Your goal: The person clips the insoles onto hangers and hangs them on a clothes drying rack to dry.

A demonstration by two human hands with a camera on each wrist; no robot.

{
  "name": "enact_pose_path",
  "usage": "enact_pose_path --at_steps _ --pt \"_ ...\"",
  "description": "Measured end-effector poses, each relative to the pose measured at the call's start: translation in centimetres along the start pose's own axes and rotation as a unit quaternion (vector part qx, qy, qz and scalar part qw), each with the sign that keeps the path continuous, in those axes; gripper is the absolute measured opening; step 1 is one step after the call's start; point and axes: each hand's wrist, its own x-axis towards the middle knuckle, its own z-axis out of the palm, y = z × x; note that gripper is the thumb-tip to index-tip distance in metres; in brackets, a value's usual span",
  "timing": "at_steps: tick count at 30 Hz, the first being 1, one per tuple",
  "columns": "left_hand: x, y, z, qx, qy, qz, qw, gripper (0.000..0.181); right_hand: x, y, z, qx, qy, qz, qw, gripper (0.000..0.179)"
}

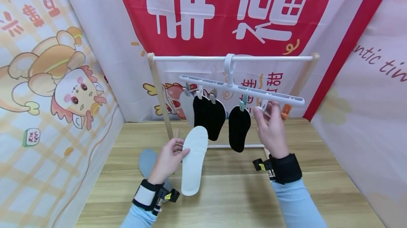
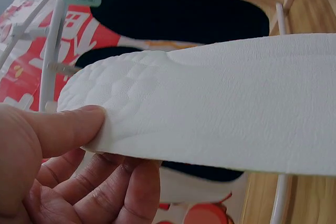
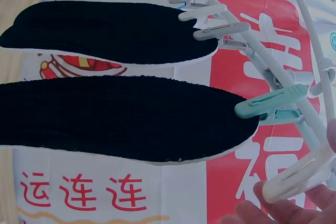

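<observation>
My left hand [image 1: 167, 161] pinches a white insole [image 1: 194, 161] at its edge, thumb on the quilted face and fingers behind. The insole hangs below the white clip hanger [image 1: 203, 81], left of centre in the head view. Up at the hanger's right part, my right hand [image 1: 274, 130] grips a white clothes clip [image 3: 299, 177], with no insole between that clip's jaws. Beside it a teal clip [image 3: 270, 102] holds a black insole [image 1: 240, 129]. Further left, grey and white clips hold more insoles, black [image 1: 208, 118] in front and a white one [image 1: 187, 106] partly hidden.
The hanger hooks over the white rail [image 1: 190, 58] of a wooden-ended rack [image 1: 159, 93]. A grey insole [image 1: 147, 161] lies on the wooden table [image 1: 229, 199], partly behind my left arm. An orange clip [image 1: 286, 111] hangs at the hanger's right end. Printed cloth surrounds the table.
</observation>
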Motion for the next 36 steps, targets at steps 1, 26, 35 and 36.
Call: enact_pose_path --at_steps 1,26,35,36 --pt "0.1 0.2 0.4 -0.007 -0.005 0.000 1.0000 0.024 0.1 0.0 0.0 0.000 0.003 -0.001 1.0000 0.050" --pt "4.3 5.2 9.9 -0.073 -0.088 0.033 0.9929 0.021 0.9 0.2 -0.6 0.039 0.007 0.040 0.9984 0.046" --pt "5.1 6.8 12.2 -0.069 -0.098 0.031 0.9923 0.024 0.8 0.1 -0.8 0.054 0.021 0.036 0.9976 0.043" --pt "5.1 6.9 12.4 -0.071 -0.100 0.032 0.9919 0.024 0.9 0.0 -0.8 0.058 0.025 0.033 0.9974 0.042"
